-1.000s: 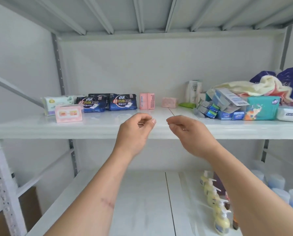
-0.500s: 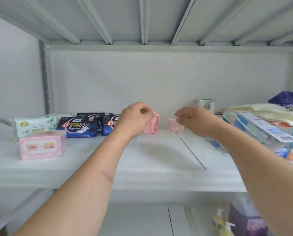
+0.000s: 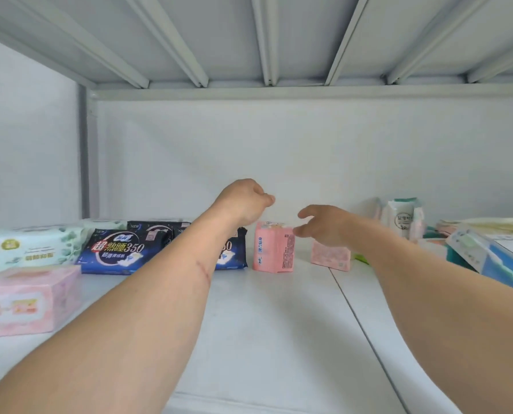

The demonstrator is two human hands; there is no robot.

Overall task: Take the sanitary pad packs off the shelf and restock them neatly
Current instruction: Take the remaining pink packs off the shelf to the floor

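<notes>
Both hands have reached further into the shelf (image 3: 279,339) since half a second ago. The left hand (image 3: 243,204) hovers above the upright pink pad pack (image 3: 274,246), grip loosely curled and empty. The right hand (image 3: 327,224) has its grip apart, one fingertip at the pack's top right corner, a smaller pink pack (image 3: 331,255) below it.

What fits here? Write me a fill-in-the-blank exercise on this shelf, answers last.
1. The upright pink sanitary pad pack stands on the white metal shelf, directly below the ____ hand.
2. The right hand reaches with fingers spread, holding ____.
3. The dark blue sanitary pad pack is printed with the number ____.

Answers: left; nothing; 350
</notes>
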